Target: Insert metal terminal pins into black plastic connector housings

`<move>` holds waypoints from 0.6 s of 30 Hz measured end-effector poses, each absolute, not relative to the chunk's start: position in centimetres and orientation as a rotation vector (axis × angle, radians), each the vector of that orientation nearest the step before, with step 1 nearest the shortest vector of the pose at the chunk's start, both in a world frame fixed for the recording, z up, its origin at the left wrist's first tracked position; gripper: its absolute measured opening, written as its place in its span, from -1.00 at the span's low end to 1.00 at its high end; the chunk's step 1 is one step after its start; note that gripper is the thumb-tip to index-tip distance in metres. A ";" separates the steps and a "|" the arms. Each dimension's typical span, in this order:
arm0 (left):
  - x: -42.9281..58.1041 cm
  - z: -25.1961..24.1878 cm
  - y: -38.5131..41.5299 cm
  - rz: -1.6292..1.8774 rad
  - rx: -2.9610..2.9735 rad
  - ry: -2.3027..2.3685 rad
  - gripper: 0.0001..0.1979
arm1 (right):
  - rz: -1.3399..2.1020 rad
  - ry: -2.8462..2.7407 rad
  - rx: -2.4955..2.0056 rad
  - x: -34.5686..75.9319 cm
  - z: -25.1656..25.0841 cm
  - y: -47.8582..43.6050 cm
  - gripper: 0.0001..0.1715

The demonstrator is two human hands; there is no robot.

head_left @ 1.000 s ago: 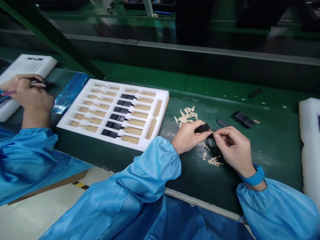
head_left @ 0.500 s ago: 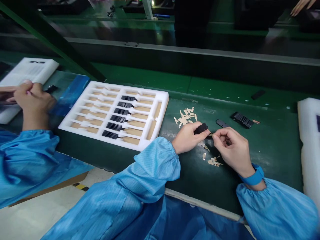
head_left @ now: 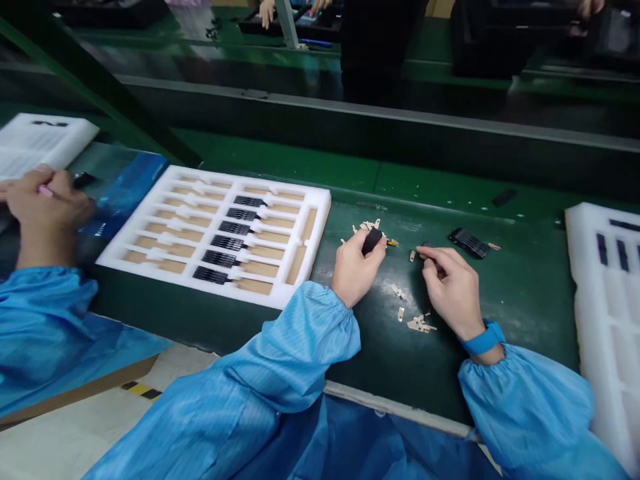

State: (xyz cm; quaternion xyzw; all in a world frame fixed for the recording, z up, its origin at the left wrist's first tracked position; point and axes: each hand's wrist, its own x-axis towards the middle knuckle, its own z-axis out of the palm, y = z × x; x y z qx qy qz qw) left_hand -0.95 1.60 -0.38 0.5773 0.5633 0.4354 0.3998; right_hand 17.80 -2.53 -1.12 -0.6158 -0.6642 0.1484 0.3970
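My left hand (head_left: 357, 268) is closed around a small black plastic part (head_left: 373, 241), held tilted above the table. A thin brass-coloured piece (head_left: 393, 243) sticks out beside it, towards the right. My right hand (head_left: 453, 287) has its fingers drawn together in a pinch; what lies between them is hidden. Just left of its fingertips is a small metal tab (head_left: 413, 255), and I cannot tell whether they touch it. A flat black piece (head_left: 425, 245) shows partly behind those fingers. Metal tabs lie in a pile (head_left: 369, 225) behind my left hand and in a smaller group (head_left: 420, 324) nearer me.
A white foam tray (head_left: 323, 200) at left holds several black slotted parts. Another black slotted part (head_left: 469, 243) lies right of my hands. A second foam tray (head_left: 575, 267) stands far right. A co-worker's hand (head_left: 47, 203) is at left, beside a blue plastic bag (head_left: 127, 190).
My hands have moved apart; the left, with the black part, has gone left towards the tab pile. My right hand is now over the flat black piece. The view has shifted slightly.
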 end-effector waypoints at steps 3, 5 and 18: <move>-0.9 -0.3 1.1 1.069 1.590 1.379 -0.81 | 0.332 -1.711 -1.553 17.6 -1.0 -2.4 -0.81; -0.9 -0.4 0.8 1.035 1.705 1.343 -0.90 | 0.359 -1.656 -1.530 17.6 -0.8 -2.7 -0.81; -0.8 0.0 -0.3 0.820 2.002 1.146 -0.82 | 0.844 -1.465 -1.476 17.0 -0.6 -3.7 -0.82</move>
